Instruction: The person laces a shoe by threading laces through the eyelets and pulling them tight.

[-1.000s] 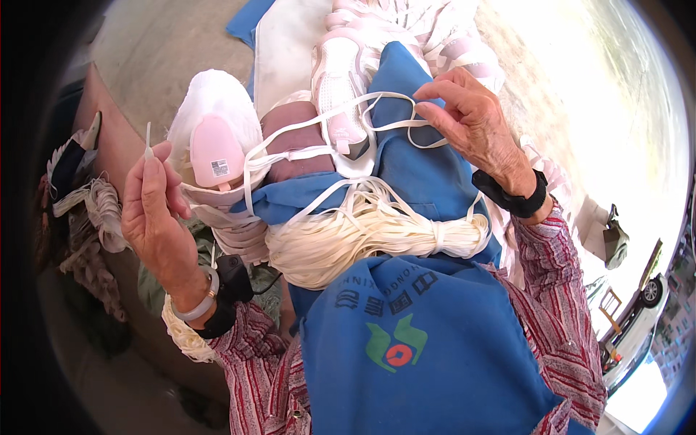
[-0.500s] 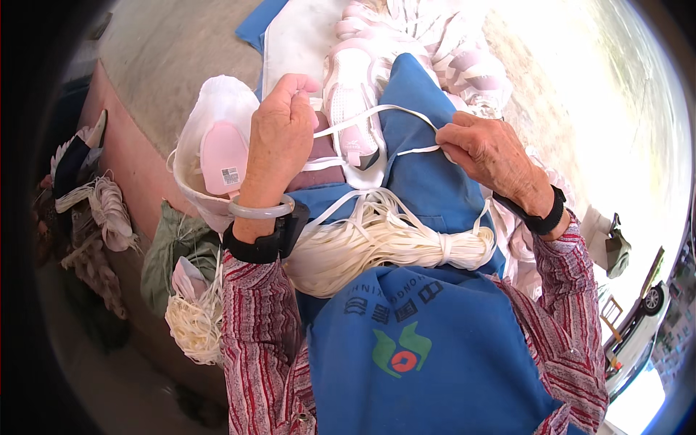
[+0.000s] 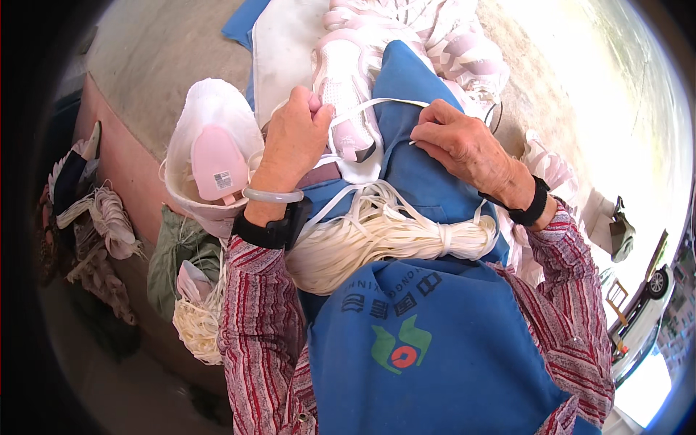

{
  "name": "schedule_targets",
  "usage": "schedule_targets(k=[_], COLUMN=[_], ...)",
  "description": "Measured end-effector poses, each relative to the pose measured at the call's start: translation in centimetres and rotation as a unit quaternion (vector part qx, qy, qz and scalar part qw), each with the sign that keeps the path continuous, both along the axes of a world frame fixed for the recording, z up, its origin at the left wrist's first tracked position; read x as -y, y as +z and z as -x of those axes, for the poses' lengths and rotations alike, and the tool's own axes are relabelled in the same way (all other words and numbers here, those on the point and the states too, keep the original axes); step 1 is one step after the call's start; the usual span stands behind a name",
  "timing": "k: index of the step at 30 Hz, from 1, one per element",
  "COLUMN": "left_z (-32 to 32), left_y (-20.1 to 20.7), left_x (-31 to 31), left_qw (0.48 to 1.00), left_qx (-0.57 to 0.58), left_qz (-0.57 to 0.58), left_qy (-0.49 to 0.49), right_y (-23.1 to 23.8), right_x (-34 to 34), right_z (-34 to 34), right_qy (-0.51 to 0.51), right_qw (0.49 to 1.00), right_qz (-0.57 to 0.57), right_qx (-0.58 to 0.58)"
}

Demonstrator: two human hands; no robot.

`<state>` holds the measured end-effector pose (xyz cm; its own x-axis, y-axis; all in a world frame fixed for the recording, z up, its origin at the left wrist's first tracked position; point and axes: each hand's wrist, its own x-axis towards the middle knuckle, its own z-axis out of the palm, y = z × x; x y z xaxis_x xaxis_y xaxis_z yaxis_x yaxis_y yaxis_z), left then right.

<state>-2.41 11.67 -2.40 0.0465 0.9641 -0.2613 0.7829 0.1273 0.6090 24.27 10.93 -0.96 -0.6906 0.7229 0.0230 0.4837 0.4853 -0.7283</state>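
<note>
A white shoelace (image 3: 362,107) arches between my hands. My right hand (image 3: 467,145) pinches it, and a short end pokes out below the fingertips. On the other side, my left hand (image 3: 293,138) is closed in a pinch at the lace, its fingertips partly hidden. Between and just beyond the hands lies a white and pale pink sneaker (image 3: 341,90), toe pointing away. A thick bundle of cream laces (image 3: 370,232), tied near its right end, rests across my lap on the blue apron (image 3: 428,333).
Left of my left wrist stands a white cup-shaped holder (image 3: 210,94) with a pink insole-shaped piece (image 3: 216,163) in it. More pink and white shoes (image 3: 471,61) lie heaped at the far side. A green bag (image 3: 174,254) and a loose lace bundle (image 3: 199,330) hang at lower left.
My left hand has moved right and slightly down, and my right hand a little left. They are closer together, and the lace span between them is shorter.
</note>
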Motion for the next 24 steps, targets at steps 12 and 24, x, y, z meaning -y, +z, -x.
schedule_targets(k=[12,24], left_z=[-0.4,-0.6], left_y=[0.2,0.4], left_x=[0.4,-2.6], left_qw=[1.000,0.993], left_qx=[0.015,0.072], left_qz=[0.009,-0.088], left_qy=[0.018,0.010], right_y=[-1.4,-2.7], right_x=[-6.2,-7.4], right_z=[6.0,7.2], right_qy=[-0.080,-0.056], right_qw=[0.994,0.995], right_qz=[-0.055,-0.065], right_qx=[-0.058,-0.060])
